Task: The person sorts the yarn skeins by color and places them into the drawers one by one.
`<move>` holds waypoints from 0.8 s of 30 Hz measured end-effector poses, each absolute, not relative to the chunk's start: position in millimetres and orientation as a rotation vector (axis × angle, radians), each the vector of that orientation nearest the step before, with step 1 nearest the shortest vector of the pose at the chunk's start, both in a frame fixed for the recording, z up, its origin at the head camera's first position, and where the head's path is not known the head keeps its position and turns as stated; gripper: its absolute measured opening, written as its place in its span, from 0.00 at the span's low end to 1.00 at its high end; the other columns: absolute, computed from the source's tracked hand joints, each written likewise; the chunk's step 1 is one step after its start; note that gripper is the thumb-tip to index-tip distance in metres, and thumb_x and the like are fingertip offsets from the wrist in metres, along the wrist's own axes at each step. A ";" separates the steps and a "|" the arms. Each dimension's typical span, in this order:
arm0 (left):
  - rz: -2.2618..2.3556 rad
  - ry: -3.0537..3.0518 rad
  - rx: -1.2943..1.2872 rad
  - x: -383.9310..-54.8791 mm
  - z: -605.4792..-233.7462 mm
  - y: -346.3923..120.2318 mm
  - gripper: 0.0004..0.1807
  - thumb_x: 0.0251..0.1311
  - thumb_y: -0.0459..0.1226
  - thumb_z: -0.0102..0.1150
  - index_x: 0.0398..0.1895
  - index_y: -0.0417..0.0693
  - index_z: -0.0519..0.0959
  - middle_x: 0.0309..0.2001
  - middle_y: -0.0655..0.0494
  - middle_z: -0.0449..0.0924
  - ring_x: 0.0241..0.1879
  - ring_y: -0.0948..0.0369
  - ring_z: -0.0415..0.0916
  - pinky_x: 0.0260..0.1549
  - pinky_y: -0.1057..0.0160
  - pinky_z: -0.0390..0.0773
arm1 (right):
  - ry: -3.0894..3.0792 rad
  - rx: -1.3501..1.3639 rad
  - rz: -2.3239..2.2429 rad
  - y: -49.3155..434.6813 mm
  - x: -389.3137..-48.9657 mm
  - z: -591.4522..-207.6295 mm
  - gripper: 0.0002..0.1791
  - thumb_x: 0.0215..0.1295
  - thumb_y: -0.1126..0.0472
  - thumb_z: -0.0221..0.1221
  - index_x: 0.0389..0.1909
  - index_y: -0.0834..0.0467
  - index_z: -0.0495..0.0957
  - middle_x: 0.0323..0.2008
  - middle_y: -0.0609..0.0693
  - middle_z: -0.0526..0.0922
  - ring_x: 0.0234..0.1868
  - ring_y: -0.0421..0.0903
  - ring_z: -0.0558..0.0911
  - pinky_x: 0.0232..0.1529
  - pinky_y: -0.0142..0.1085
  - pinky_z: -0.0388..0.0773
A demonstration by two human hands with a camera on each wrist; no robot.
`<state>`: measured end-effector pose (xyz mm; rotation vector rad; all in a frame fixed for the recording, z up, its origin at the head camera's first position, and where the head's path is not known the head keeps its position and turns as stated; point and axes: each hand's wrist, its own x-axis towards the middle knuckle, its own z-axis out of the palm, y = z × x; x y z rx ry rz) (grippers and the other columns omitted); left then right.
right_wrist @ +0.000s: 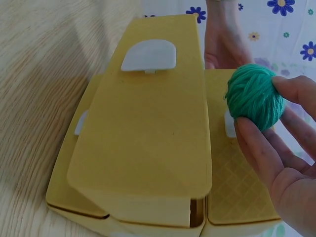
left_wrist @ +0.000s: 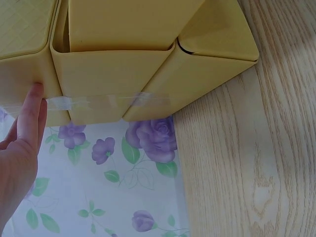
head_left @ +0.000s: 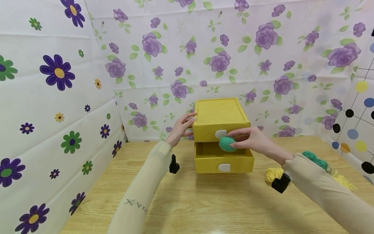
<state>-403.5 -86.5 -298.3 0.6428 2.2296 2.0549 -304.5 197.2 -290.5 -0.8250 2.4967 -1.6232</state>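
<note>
A small yellow drawer cabinet [head_left: 220, 110] with white tab handles stands on the wooden table, its middle drawer [head_left: 208, 165] pulled out. My left hand [head_left: 181, 128] rests its extended fingers against the cabinet's side near the top; in the left wrist view a fingertip [left_wrist: 37, 90] touches that side. Between thumb and fingers, my right hand [head_left: 254, 141] pinches a green yarn ball [head_left: 226, 144] above the pulled-out drawer, in front of the shut top one. The right wrist view shows the yarn ball [right_wrist: 255, 96] at the fingertips. The pulled-out drawer hides the bottom drawer in the head view.
To the right on the table [head_left: 181, 208] lie a yellow yarn ball [head_left: 273, 174], green yarn [head_left: 315, 160] and loose yellow yarn [head_left: 343, 180], partly behind my right sleeve. A flower-printed sheet [head_left: 187, 65] hangs behind the cabinet, with other patterned sheets at both sides.
</note>
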 end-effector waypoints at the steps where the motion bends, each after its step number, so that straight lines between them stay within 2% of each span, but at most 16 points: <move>1: 2.055 2.228 0.645 -403.3 -298.1 -86.7 0.20 0.64 0.44 0.50 0.59 0.55 0.70 0.48 0.47 0.67 0.43 0.52 0.68 0.37 0.57 0.76 | 2.485 -0.834 -1.626 194.3 -305.1 -290.1 0.24 0.53 0.57 0.66 0.51 0.62 0.76 0.46 0.56 0.77 0.42 0.50 0.79 0.41 0.42 0.75; 14: 2.048 2.228 0.652 -403.0 -298.4 -86.9 0.21 0.64 0.45 0.51 0.60 0.55 0.69 0.48 0.47 0.67 0.43 0.51 0.68 0.37 0.57 0.76 | 2.519 -0.877 -1.636 163.6 -312.5 -291.5 0.23 0.51 0.61 0.67 0.49 0.63 0.78 0.49 0.57 0.76 0.42 0.49 0.79 0.40 0.38 0.76; 24: 2.053 2.223 0.651 -403.0 -299.0 -86.2 0.22 0.64 0.45 0.51 0.61 0.54 0.69 0.48 0.47 0.67 0.42 0.53 0.69 0.37 0.57 0.76 | 2.606 -1.057 -1.552 145.1 -318.5 -294.7 0.17 0.51 0.60 0.67 0.43 0.60 0.81 0.39 0.51 0.81 0.37 0.47 0.80 0.36 0.37 0.77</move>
